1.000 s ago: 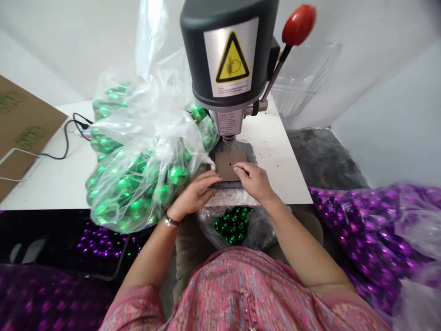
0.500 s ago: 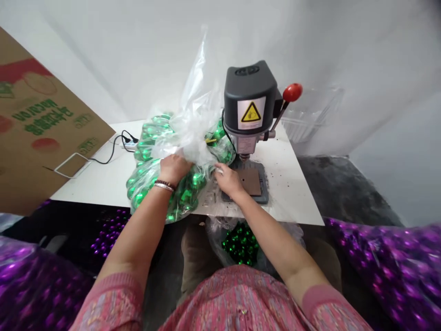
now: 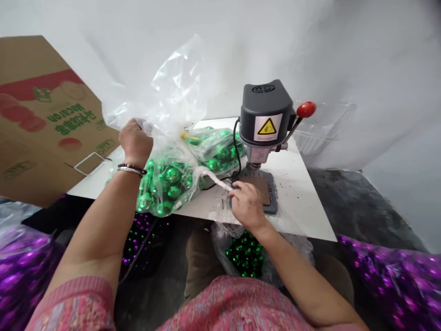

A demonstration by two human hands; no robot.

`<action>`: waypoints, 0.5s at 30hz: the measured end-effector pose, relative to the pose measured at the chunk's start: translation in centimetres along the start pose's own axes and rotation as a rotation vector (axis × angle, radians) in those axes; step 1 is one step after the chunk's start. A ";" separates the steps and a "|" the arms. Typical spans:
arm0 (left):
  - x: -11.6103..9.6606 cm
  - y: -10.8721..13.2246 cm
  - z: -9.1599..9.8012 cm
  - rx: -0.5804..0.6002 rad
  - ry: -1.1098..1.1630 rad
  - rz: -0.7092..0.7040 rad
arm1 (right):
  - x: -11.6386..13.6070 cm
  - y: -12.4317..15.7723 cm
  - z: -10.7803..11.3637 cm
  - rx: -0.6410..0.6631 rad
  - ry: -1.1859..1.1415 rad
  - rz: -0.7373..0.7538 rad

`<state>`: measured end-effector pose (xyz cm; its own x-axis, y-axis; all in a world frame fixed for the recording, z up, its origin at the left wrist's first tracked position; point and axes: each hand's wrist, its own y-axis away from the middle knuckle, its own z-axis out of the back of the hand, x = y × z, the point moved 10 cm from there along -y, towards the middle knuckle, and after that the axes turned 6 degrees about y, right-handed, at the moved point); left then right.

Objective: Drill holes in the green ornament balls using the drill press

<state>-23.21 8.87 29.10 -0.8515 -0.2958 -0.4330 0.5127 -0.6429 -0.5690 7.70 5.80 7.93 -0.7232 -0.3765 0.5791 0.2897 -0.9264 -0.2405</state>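
My left hand is raised at the left and shut on the gathered neck of a clear plastic bag, which is full of shiny green baubles. My right hand rests beside the bench drill's grey base and pinches a twisted plastic strip running from the bag. Its fingers partly cover a brown square plate. The dark drill head stands above, with a red-knobbed lever.
The drill stands on a white table scattered with dark specks. A cardboard sheet leans at the left. Below the table's edge lie a bag of small green baubles and purple baubles in bags. A clear plastic tray stands behind.
Both hands have left the brown plate area. My left hand has lifted the bag's neck up and left, and the bag has shifted away from the drill. My right hand now pinches the plastic strip.
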 end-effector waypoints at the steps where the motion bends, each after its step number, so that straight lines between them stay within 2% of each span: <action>1: 0.3 0.3 0.0 0.008 -0.006 -0.005 | 0.2 -0.4 0.3 -0.002 -0.038 -0.006; 4: 0.7 1.1 0.1 0.000 0.042 -0.065 | 0.6 -2.8 -0.7 0.076 -0.145 -0.033; 8: 0.4 3.1 -0.2 0.113 -0.012 -0.152 | 2.0 -6.3 -5.9 0.287 -0.204 -0.049; 11: -1.2 6.8 1.4 0.099 -0.124 -0.249 | 3.9 -7.2 -8.8 0.365 -0.230 0.012; 13: -3.6 10.2 1.9 0.100 -0.154 -0.437 | 4.9 -7.0 -8.9 0.362 -0.221 0.061; 14: -4.8 12.0 1.1 0.170 -0.145 -0.549 | 5.2 -6.7 -8.3 0.340 -0.207 0.083; 15: -6.0 14.0 -0.3 0.292 -0.120 -0.674 | 5.4 -6.5 -7.4 0.302 -0.189 0.107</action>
<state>-10.91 1.90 23.52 -0.9858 0.1646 0.0326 -0.1606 -0.8691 -0.4679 -2.67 9.81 6.85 -0.5588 -0.4395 0.7033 0.5498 -0.8312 -0.0826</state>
